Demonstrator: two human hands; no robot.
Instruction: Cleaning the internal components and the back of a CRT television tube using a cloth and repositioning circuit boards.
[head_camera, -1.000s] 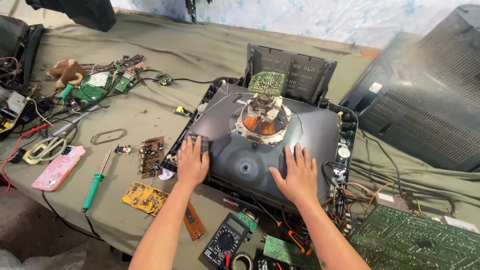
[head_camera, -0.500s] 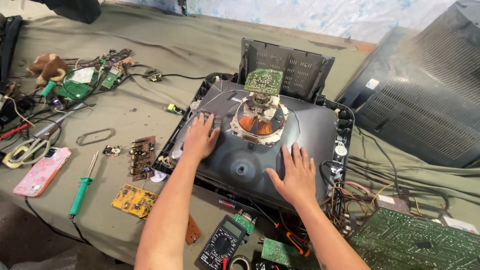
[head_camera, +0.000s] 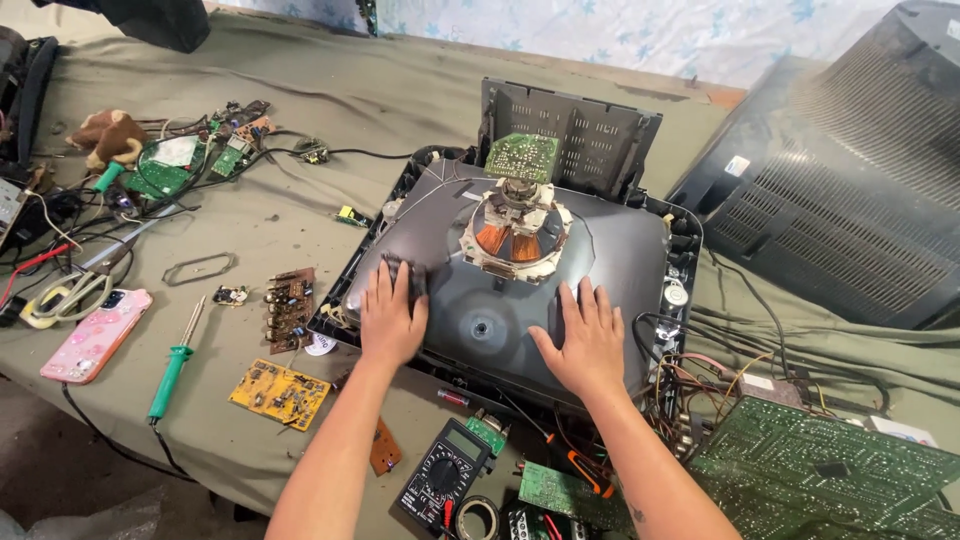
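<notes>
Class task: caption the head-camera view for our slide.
Both hands, left hand and right hand, rest flat on a picture tube amid circuit boards.

At frame centre, the dark grey glass picture tube (head_camera: 600, 260) looks smooth and faintly glossy, with bright copper coils (head_camera: 512, 240) at its neck. Matt olive cloth (head_camera: 300, 120) covers the desk, dusty and creased. Upper right, the ribbed black plastic casing (head_camera: 860, 200) looks dull.

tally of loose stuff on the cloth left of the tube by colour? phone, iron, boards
Pink: 1, the phone
Green: 2, the soldering iron handle and the round board
Yellow: 1, the yellow board
Brown: 1, the brown board
Total: 5

Both hands, left hand and right hand, lie flat on the picture tube.
</notes>
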